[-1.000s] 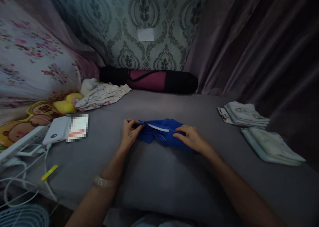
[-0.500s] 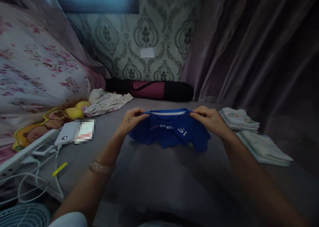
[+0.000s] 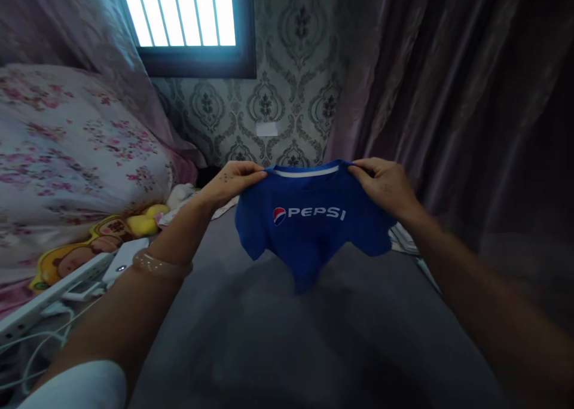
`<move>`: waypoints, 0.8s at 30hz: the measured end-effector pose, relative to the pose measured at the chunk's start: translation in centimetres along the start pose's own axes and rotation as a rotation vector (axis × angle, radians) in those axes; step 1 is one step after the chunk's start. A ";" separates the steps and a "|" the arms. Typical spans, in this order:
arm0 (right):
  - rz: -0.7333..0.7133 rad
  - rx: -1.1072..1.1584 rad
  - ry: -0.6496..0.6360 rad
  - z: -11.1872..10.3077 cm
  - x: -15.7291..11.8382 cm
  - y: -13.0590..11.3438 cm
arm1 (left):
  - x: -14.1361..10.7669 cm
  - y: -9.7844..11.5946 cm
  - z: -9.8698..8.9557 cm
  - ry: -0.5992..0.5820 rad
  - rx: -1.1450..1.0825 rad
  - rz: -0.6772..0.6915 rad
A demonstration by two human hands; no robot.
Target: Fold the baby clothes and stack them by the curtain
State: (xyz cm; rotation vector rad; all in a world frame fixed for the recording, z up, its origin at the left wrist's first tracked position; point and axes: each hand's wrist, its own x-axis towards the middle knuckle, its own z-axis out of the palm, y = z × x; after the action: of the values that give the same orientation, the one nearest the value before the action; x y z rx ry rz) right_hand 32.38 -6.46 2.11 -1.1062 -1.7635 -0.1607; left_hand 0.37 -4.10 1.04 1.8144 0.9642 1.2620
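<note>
Blue shirt (image 3: 309, 238) has risen since the earlier frame and hangs, printed front exposed, above the bed (image 3: 215, 325). Left hand (image 3: 229, 183): clamped on one shoulder. Right hand (image 3: 386, 186): clamped on the opposite shoulder. Power strip (image 3: 49, 299): bed's left edge. Folded cloths (image 3: 402, 240): toward the right edge.

- Seen from a single head-worn camera, facing forward and down over outstretched arms (image 3: 174, 241);
- left hand (image 3: 231, 180) and right hand (image 3: 389, 185) near, at mid-frame;
- patterned wall (image 3: 300, 56) and window (image 3: 188, 14) farther off, beyond them.
</note>
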 end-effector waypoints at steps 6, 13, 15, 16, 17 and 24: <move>0.056 0.188 -0.164 -2.4 3.4 -2.3 | 1.7 3.9 -1.6 0.118 0.029 0.050; 0.019 0.260 -0.134 -4.8 7.0 -3.4 | 3.9 7.8 -4.1 0.180 0.104 0.265; -0.045 0.177 -0.215 -4.3 7.5 -3.3 | 4.7 7.6 -4.2 0.180 0.173 0.272; -0.079 0.130 -0.236 -3.9 7.7 -3.2 | 5.1 7.2 -4.1 0.195 0.196 0.274; -0.116 0.088 -0.212 -3.4 7.7 -3.0 | 5.4 6.7 -3.9 0.230 0.201 0.284; -0.241 -0.071 -0.144 -0.4 7.3 -1.2 | 6.9 2.6 -2.9 0.308 0.115 0.236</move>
State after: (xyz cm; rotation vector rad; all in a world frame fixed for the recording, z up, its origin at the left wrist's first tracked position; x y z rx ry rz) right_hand 31.19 -2.95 8.56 -0.9719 -2.0328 -0.2985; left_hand -0.31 1.12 6.95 1.9001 1.0258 1.7007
